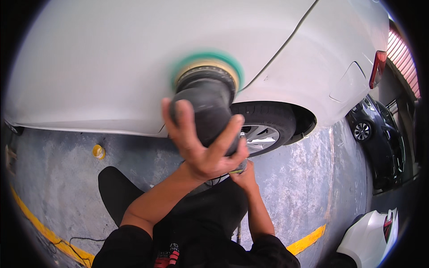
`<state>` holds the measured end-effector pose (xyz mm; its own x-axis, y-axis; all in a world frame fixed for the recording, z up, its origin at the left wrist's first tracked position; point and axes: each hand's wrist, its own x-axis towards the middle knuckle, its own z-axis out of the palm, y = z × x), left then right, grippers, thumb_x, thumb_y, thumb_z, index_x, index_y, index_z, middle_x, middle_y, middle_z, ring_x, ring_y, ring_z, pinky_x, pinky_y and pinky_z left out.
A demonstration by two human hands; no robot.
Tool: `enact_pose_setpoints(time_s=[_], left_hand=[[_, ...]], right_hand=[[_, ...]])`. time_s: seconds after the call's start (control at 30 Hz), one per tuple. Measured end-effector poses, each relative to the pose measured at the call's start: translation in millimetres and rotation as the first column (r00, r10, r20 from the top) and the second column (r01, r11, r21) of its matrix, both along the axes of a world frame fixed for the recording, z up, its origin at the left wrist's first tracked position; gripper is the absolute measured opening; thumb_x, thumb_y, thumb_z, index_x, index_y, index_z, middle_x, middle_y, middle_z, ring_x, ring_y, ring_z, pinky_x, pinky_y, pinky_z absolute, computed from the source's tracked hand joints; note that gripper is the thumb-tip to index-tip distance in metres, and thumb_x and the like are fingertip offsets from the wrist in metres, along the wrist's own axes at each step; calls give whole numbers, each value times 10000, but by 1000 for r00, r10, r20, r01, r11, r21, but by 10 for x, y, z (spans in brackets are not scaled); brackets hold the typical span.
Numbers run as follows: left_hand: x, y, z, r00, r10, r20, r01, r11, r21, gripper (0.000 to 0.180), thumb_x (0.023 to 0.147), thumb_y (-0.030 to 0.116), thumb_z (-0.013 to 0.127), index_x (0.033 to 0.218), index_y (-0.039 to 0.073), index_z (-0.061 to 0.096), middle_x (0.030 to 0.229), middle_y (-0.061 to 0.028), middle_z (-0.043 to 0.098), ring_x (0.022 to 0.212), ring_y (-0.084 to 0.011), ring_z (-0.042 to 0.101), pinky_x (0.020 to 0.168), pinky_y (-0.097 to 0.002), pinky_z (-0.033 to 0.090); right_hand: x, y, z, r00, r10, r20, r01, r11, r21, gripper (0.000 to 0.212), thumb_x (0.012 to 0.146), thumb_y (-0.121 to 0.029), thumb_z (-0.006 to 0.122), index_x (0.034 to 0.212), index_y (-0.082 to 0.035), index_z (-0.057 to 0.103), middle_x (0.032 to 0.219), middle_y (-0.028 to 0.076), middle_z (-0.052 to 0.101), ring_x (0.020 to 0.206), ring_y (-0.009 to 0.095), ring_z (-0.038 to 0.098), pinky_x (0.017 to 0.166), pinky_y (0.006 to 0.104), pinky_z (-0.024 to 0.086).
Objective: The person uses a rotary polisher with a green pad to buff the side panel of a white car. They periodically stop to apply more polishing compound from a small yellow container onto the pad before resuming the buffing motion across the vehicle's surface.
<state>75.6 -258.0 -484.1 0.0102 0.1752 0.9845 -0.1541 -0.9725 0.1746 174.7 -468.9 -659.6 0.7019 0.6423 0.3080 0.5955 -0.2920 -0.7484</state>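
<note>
A black power polisher (206, 105) presses its round pad (237, 67) against the white car's side panel (111, 67), just ahead of the rear wheel. The pad's green rim is smeared as if spinning. Spread over the back of the polisher's body, the fingers of my left hand (201, 154) grip it from both sides. Lower and to the right, my right hand (245, 176) is closed round the polisher's handle. My left hand and the tool partly hide that grip.
The rear tyre (286, 120) stands close to the polisher's right. On the grey floor (295, 187) sits a small yellow tub (99, 152). A dark cable (85, 239) lies at the lower left, by a yellow line. A dark car (380, 138) and a white car part (366, 239) are at right.
</note>
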Motion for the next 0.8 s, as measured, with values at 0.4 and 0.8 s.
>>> enact_pose_setpoints(time_s=[0.4,0.8], left_hand=[[569,-409,-174,999,-28,31,28,999,22,427,746,270,792,1168,203,771,1589,-184,397,1462,-479,364,1095,-715,420],[34,-173,-1010,991,76,-106,-109,929,-353,1157,841,474,790,1670,99,75,1683,-348,-42,1553,-541,97,1197,-676,231]], right_hand=[[80,58,94,992,-62,-110,73,992,103,403,734,-160,812,1098,-45,680,968,187,752,911,331,742,797,431,575],[322,-135,-397,992,56,110,-33,979,-199,625,619,-83,801,1232,-106,684,920,161,737,831,393,723,734,470,577]])
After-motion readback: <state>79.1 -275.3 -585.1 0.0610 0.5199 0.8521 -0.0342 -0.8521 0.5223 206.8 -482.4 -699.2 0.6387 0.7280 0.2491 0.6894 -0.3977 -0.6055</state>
